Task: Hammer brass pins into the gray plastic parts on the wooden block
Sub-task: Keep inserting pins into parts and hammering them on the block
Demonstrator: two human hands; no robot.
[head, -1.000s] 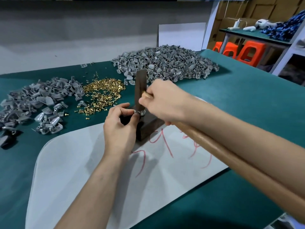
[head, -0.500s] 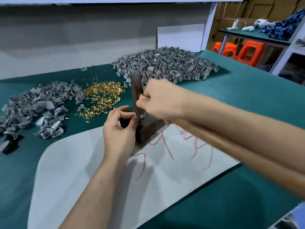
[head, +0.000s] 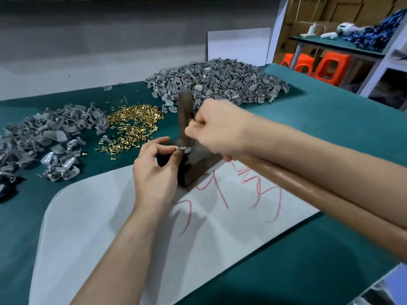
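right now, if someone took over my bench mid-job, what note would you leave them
Left hand pinches one gray plastic part on the wooden block.
Right hand grips the hammer close to its head, head upright over that part.
Brass pins lie loose beyond the block; big gray pile behind, smaller pile far left.
Done: part is on the block; whether its pin is driven cannot be told.
Left: finish this one, then probably the big pile.

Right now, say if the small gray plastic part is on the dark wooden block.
On: left hand pinches the part atop the block.
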